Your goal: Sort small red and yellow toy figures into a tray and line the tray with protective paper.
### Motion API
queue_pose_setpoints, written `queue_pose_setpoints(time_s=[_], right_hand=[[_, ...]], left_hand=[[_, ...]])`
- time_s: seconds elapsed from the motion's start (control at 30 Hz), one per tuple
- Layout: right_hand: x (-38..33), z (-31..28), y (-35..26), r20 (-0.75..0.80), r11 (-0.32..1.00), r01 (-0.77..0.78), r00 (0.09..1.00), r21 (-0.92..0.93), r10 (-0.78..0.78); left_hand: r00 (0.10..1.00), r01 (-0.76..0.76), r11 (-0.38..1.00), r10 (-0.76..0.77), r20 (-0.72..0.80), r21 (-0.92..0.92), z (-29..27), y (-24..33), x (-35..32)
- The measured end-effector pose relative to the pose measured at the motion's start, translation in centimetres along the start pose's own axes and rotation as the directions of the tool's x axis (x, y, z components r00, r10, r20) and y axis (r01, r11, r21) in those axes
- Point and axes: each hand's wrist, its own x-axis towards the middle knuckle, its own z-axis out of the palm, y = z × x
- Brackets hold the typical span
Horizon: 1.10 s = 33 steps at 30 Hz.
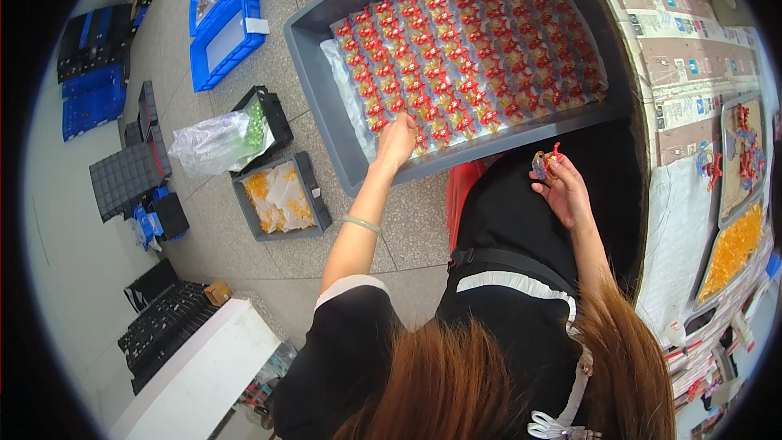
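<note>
The grey tray (314,85), lined with a white sheet, with small red-and-yellow pieces (456,49) in close rows across most of its floor. By this arrangement the filling appears well advanced; a narrow strip of liner shows along the left side. One loose piece (547,165) is outside the tray, just beyond its near wall, pinched in the right hand (564,191). The left hand (397,140), apart from the right, reaches over the tray's near-left corner, hiding a few pieces; whether its fingers grip one cannot be told. Right of the tray: the bench (668,212), bearing a container of orange parts (733,253). Left of the tray: a small grey bin (309,175), a clear plastic bag (212,143) and blue crates (199,65).
</note>
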Motion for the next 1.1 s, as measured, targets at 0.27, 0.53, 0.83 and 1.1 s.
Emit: queue_pose_setpoints(time_s=[0.27,0.53,0.83,1.1], right_hand=[[0.0,-0.4,0.0,0.03,0.999,0.015,0.999,0.042,-0.016],[-0.1,-1.0,0.0,0.054,0.997,0.005,0.998,0.082,-0.009],[0.0,-1.4,-0.2,0.08,0.99,-0.004,0.997,0.138,-0.007],[-0.1,-1.8,-0.2,0.062,0.987,-0.004,0.998,0.163,-0.006]], left_hand=[[0.993,-0.119,0.979,0.118,0.018,0.167,0.4,3.9,0.7],[0.936,-0.326,0.906,0.35,-0.044,0.268,2.3,8.1,1.1],[0.902,-0.422,0.841,0.426,0.069,0.337,3.0,12.3,2.1],[0.778,-0.617,0.702,0.611,0.143,0.357,4.6,14.9,3.9]])
